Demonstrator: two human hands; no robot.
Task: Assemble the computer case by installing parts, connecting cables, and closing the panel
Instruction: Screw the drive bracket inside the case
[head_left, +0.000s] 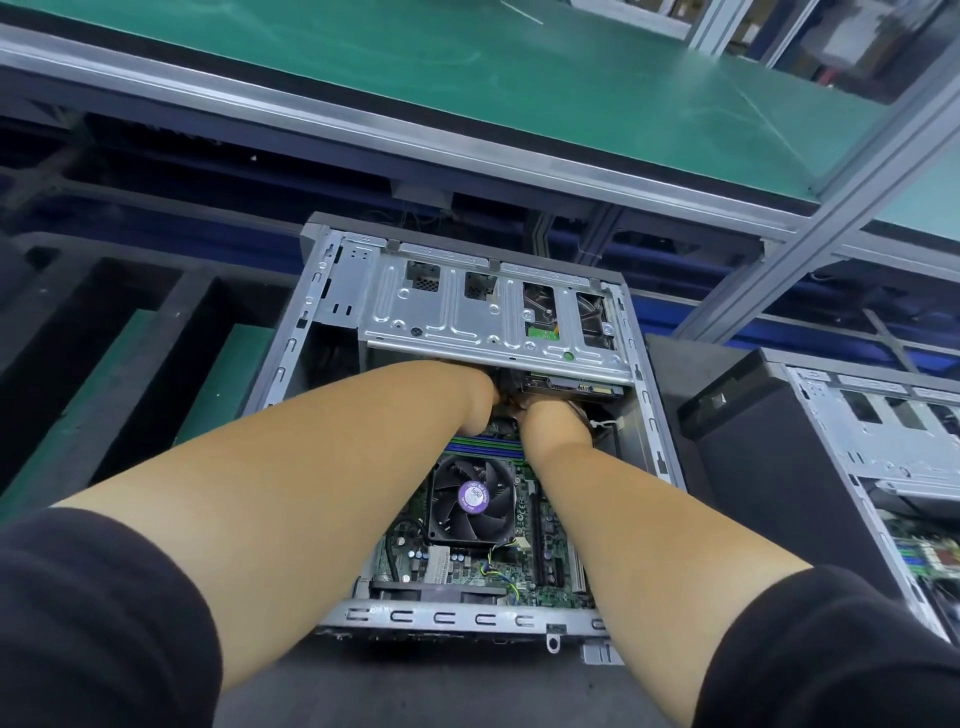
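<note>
Deep in open case, both arms extended: left hand & right hand under drive cage, grips unclear.

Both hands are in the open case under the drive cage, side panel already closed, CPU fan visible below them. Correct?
Not quite. The head view shows the side panel off: the computer case lies open, motherboard exposed. The rest holds: the left hand and right hand reach under the drive cage, CPU fan below them.
</note>
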